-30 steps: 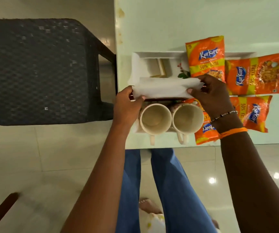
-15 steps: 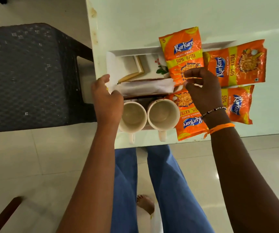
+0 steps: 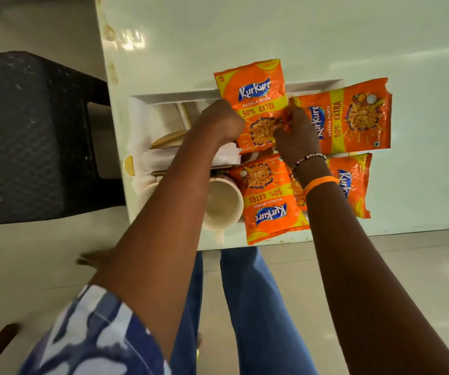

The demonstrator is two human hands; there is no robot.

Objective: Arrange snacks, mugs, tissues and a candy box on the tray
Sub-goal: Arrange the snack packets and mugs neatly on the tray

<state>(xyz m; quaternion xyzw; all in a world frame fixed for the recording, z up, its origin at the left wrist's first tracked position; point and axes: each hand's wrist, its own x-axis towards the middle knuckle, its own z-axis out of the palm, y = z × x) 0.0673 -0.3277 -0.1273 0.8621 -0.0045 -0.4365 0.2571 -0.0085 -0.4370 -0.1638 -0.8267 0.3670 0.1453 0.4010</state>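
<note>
A white tray (image 3: 174, 98) lies at the table's near left corner. Several orange snack packets rest on its right half: an upper one (image 3: 255, 90), a right one (image 3: 358, 117), a lower middle one (image 3: 270, 204) and a lower right one (image 3: 354, 185). My left hand (image 3: 219, 123) is curled on the upper packet's left edge. My right hand (image 3: 297, 136) pinches the right packet's left edge, its thumb on the upper packet. White tissues (image 3: 158, 159) and a wooden box (image 3: 169, 138) lie at the tray's left end. One cream mug (image 3: 223, 205) shows beside my left forearm, which hides the second mug.
The pale table (image 3: 299, 36) stretches away behind the tray. Its near edge runs just below the packets. A black woven chair (image 3: 28, 136) stands left of the table. My legs in blue trousers (image 3: 245, 307) are on the tiled floor below.
My left hand has left the tissues at the tray's left end and crossed over to the upper snack packet. My right hand has shifted up to the seam between the upper and right packets.
</note>
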